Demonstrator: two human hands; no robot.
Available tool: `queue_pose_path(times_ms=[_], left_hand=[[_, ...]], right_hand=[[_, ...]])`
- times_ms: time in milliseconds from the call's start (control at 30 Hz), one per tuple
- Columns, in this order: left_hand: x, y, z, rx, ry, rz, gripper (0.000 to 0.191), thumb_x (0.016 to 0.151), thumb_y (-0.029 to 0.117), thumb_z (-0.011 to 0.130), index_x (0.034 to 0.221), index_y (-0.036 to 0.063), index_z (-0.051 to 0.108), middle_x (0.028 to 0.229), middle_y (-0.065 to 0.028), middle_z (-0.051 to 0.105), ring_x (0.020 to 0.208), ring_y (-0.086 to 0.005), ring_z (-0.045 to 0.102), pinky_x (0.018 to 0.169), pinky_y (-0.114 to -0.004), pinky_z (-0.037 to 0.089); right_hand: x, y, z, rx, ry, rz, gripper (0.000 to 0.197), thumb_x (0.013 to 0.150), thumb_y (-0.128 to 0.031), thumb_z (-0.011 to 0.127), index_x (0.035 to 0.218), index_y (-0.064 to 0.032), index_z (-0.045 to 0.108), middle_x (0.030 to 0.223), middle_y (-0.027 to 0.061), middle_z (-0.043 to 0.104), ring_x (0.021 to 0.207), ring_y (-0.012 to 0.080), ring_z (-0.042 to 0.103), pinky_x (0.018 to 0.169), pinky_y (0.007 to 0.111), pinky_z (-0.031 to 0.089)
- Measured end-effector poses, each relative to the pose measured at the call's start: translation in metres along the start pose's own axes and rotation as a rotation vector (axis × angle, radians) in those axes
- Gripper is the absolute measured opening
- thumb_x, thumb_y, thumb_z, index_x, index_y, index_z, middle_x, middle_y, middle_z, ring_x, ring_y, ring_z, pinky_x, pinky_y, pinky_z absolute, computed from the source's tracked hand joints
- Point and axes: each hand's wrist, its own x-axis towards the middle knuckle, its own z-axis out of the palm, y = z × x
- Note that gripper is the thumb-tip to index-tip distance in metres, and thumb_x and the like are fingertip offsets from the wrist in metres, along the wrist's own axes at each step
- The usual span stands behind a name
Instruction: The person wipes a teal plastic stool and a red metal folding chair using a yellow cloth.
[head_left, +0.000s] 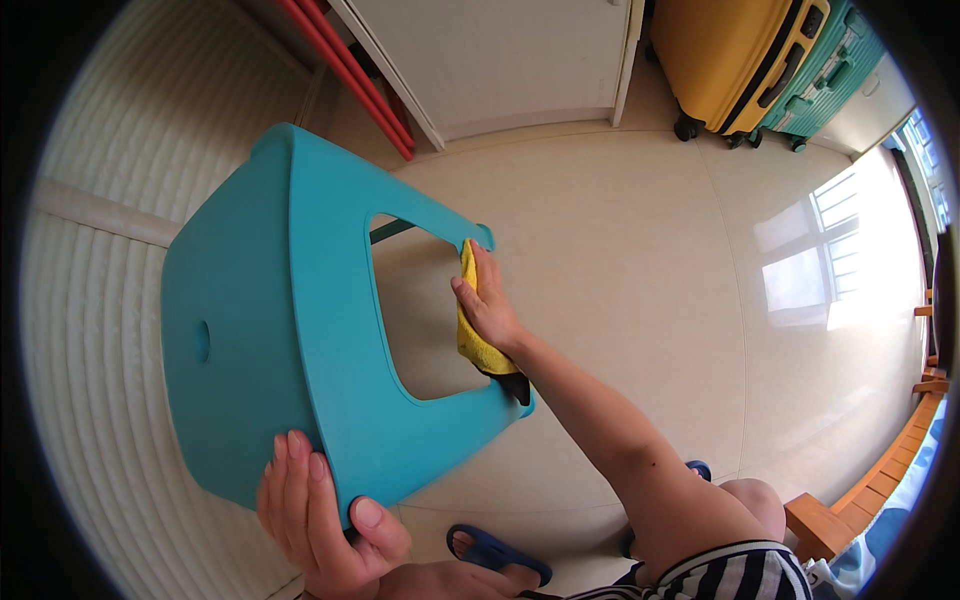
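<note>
A teal plastic stool (337, 330) lies turned before me, its seat facing left and its leg ends pointing right. My left hand (330, 510) grips the near edge of the seat, thumb on one side and fingers on the other. My right hand (487, 300) holds a yellow cloth (471, 341) with a dark underside, at the leg end of the stool's side opening. The cloth and hand hide part of that end, and its dark corner touches the nearer leg. A small round hole shows in the seat.
Ribbed pale panels (112, 315) stand close behind the seat. Red poles (360, 82) lean beside a white cabinet (510, 60). A yellow suitcase (727, 60) and a green suitcase (832, 82) stand at the far right. A wooden frame (825, 525) is near my right side; blue slippers (499, 555) are on my feet.
</note>
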Motion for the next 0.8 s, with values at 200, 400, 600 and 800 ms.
queue_pose_path(times_ms=[200, 400, 600, 800], left_hand=[[0.001, -0.008, 0.002, 0.021, 0.088, 0.079, 0.040, 0.097, 0.019, 0.048, 0.121, -0.0094, 0.059, 0.123, -0.0262, 0.064, 0.115, -0.0390, 0.064, 0.096, -0.047, 0.047], [0.006, -0.005, 0.006, -0.030, 0.156, 0.091, 0.036, 0.096, 0.012, 0.048, 0.118, -0.0134, 0.061, 0.120, -0.0274, 0.066, 0.112, -0.0417, 0.063, 0.095, -0.047, 0.049], [0.009, -0.006, 0.012, -0.075, 0.268, 0.091, 0.034, 0.091, 0.018, 0.055, 0.112, -0.0066, 0.067, 0.114, -0.0207, 0.071, 0.108, -0.0335, 0.069, 0.088, -0.040, 0.050], [0.005, -0.013, 0.011, -0.094, 0.320, 0.149, 0.033, 0.092, 0.020, 0.055, 0.109, -0.0043, 0.069, 0.113, -0.0190, 0.071, 0.106, -0.0320, 0.069, 0.083, -0.040, 0.052]], right_hand=[[-0.068, -0.020, -0.010, 0.093, -0.257, 0.268, 0.088, 0.100, -0.054, 0.046, 0.158, -0.0064, -0.001, 0.158, 0.0272, 0.013, 0.147, 0.0429, 0.017, 0.119, 0.046, 0.024], [-0.070, 0.000, -0.005, 0.159, -0.265, 0.421, 0.089, 0.100, -0.055, 0.045, 0.157, -0.0052, -0.002, 0.151, 0.0311, 0.023, 0.142, 0.0458, 0.026, 0.115, 0.048, 0.029], [0.026, -0.014, -0.004, -0.077, -0.073, 0.358, 0.084, 0.098, -0.044, 0.051, 0.157, -0.0035, 0.006, 0.146, 0.0350, 0.034, 0.134, 0.0496, 0.040, 0.111, 0.049, 0.036], [0.027, -0.015, -0.019, -0.148, -0.145, 0.327, 0.093, 0.089, -0.035, 0.060, 0.155, 0.0001, 0.004, 0.140, 0.0330, 0.046, 0.130, 0.0435, 0.048, 0.108, 0.045, 0.040]])
